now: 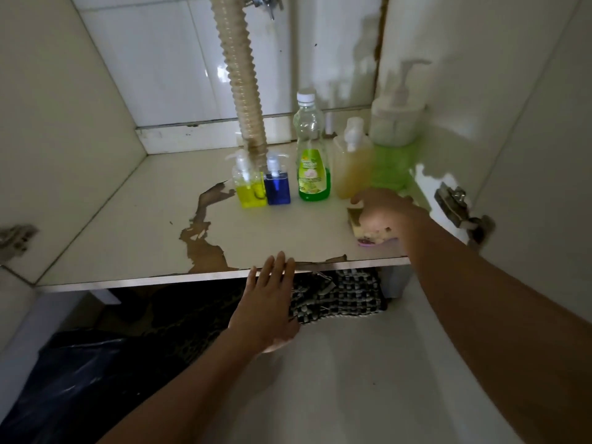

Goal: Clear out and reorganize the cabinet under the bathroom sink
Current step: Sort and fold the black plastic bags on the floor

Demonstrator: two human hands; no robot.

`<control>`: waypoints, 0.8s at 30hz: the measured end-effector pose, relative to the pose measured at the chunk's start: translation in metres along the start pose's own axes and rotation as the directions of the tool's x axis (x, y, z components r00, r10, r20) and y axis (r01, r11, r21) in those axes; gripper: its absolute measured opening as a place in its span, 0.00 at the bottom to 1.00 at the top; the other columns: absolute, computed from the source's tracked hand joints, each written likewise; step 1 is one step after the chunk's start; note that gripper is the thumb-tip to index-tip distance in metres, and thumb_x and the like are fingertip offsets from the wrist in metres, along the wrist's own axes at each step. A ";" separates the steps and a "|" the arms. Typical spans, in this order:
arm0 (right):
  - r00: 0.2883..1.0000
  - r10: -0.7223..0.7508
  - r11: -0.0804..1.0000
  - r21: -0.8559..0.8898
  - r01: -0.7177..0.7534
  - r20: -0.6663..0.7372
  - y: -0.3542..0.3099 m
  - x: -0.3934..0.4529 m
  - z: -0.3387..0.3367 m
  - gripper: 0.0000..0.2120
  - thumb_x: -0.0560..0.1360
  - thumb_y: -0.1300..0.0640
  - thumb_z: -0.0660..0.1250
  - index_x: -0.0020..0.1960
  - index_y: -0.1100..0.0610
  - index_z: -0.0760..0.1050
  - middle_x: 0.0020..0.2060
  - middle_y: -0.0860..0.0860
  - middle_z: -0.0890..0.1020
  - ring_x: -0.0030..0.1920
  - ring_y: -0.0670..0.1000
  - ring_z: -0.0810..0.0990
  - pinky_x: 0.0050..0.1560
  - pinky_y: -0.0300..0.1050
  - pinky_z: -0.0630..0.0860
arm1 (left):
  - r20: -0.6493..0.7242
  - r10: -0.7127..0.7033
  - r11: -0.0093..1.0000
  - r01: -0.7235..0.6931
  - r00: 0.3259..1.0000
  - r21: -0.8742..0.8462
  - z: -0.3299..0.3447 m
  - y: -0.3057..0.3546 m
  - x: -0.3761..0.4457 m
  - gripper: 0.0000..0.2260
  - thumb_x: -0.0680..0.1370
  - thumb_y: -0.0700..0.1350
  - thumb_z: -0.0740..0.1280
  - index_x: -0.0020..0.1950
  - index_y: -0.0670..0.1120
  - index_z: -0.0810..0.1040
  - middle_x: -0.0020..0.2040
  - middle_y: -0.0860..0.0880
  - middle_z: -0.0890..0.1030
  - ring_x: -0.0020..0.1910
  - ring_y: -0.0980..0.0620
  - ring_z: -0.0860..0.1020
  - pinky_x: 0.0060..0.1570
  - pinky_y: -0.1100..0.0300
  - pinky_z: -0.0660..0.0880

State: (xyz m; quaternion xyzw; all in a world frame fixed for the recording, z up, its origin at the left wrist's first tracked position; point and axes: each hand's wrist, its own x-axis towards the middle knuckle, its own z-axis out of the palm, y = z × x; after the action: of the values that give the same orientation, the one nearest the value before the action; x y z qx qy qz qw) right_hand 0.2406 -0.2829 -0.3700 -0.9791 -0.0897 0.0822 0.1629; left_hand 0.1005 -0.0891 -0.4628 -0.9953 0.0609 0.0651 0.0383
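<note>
On the cabinet floor (134, 225) stand a yellow pump bottle (248, 187), a blue pump bottle (277, 184), a tall green dish-soap bottle (311, 155), an amber pump bottle (350, 165) and a big green pump bottle (394, 139), in a row toward the right wall. My right hand (384, 213) grips a worn sponge (371, 235) lying at the front right, below the amber bottle. My left hand (269, 302) hovers flat, fingers straight, at the cabinet's front edge, holding nothing.
A corrugated drain hose (242, 78) drops to the floor behind the small bottles. The floor's coating is peeled in brown patches (201, 232). A door hinge (458, 206) sits at right. A checked mat (339, 296) and a dark bag (73, 373) lie below.
</note>
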 end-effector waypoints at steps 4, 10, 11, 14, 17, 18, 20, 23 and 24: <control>0.964 0.100 0.880 0.473 0.030 -0.247 -0.045 -0.011 0.001 0.22 0.72 0.65 0.60 0.63 0.49 0.73 0.66 0.51 0.73 0.67 0.55 0.70 0.69 0.56 0.64 | 0.203 0.031 0.999 -0.022 0.979 -0.046 -0.030 -0.003 0.004 0.44 0.76 0.59 0.64 0.78 0.45 0.36 0.78 0.45 0.36 0.77 0.45 0.38 0.76 0.49 0.42; 0.942 -0.076 0.675 0.678 0.291 -0.328 -0.119 -0.051 0.032 0.15 0.74 0.65 0.60 0.59 0.59 0.76 0.57 0.53 0.80 0.54 0.48 0.76 0.47 0.29 0.63 | 0.210 -0.027 0.983 0.064 0.977 -0.170 -0.061 -0.009 -0.019 0.33 0.79 0.48 0.62 0.79 0.45 0.49 0.79 0.46 0.50 0.78 0.46 0.51 0.75 0.48 0.54; 0.936 -0.097 0.682 0.662 0.311 -0.339 -0.124 -0.056 0.043 0.14 0.75 0.65 0.60 0.58 0.59 0.77 0.55 0.53 0.80 0.51 0.47 0.75 0.43 0.27 0.61 | 0.156 -0.064 0.979 0.092 0.986 -0.181 -0.058 -0.015 -0.033 0.30 0.79 0.47 0.61 0.78 0.44 0.52 0.78 0.45 0.54 0.76 0.45 0.56 0.73 0.48 0.58; 0.922 -0.284 0.776 0.502 0.383 -0.264 -0.136 -0.078 0.087 0.10 0.75 0.63 0.60 0.54 0.58 0.78 0.50 0.53 0.82 0.51 0.52 0.79 0.44 0.30 0.64 | 0.074 -0.204 0.959 0.214 0.976 -0.186 -0.042 -0.045 -0.081 0.24 0.80 0.48 0.60 0.75 0.46 0.60 0.73 0.45 0.65 0.69 0.43 0.67 0.67 0.49 0.67; 0.881 -0.436 0.859 0.378 0.346 0.183 -0.144 -0.107 0.120 0.12 0.74 0.63 0.62 0.57 0.59 0.75 0.43 0.54 0.82 0.44 0.52 0.79 0.42 0.40 0.72 | 0.167 -0.332 0.928 0.354 0.928 -0.120 -0.024 -0.082 -0.132 0.20 0.79 0.49 0.61 0.70 0.45 0.67 0.66 0.44 0.70 0.62 0.41 0.73 0.60 0.48 0.71; 0.839 -0.420 0.894 0.313 0.320 0.345 -0.145 -0.117 0.129 0.13 0.73 0.62 0.63 0.57 0.58 0.75 0.42 0.54 0.83 0.41 0.51 0.79 0.40 0.41 0.73 | 0.193 -0.372 0.911 0.397 0.908 -0.113 -0.017 -0.094 -0.148 0.19 0.79 0.48 0.61 0.68 0.44 0.69 0.64 0.44 0.71 0.62 0.41 0.73 0.59 0.48 0.71; 0.750 -0.327 0.937 0.093 0.337 0.575 -0.149 -0.134 0.146 0.15 0.72 0.58 0.66 0.58 0.55 0.75 0.41 0.55 0.84 0.39 0.50 0.79 0.40 0.40 0.74 | 0.229 -0.436 0.872 0.471 0.870 -0.133 -0.002 -0.118 -0.175 0.19 0.77 0.47 0.63 0.66 0.43 0.70 0.64 0.43 0.72 0.62 0.40 0.73 0.58 0.48 0.72; 0.695 -0.214 0.888 -0.160 0.431 0.687 -0.161 -0.156 0.173 0.20 0.71 0.49 0.68 0.61 0.52 0.75 0.40 0.51 0.84 0.40 0.50 0.79 0.43 0.41 0.75 | 0.310 -0.484 0.808 0.554 0.818 -0.200 0.030 -0.147 -0.199 0.25 0.74 0.51 0.68 0.68 0.43 0.67 0.67 0.42 0.70 0.65 0.40 0.71 0.62 0.46 0.71; 0.688 -0.203 0.881 -0.176 0.438 0.697 -0.167 -0.163 0.182 0.21 0.70 0.47 0.69 0.61 0.51 0.75 0.41 0.50 0.84 0.40 0.48 0.79 0.44 0.41 0.75 | 0.337 -0.483 0.798 0.565 0.808 -0.209 0.042 -0.155 -0.205 0.29 0.73 0.53 0.69 0.70 0.43 0.65 0.69 0.42 0.67 0.66 0.40 0.69 0.64 0.44 0.69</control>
State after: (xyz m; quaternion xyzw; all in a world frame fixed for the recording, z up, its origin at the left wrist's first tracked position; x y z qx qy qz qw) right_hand 0.0230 -0.1052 -0.4623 -0.8668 -0.3259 0.3760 -0.0334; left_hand -0.0868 0.0918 -0.4658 -0.9483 -0.2356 0.1934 -0.0882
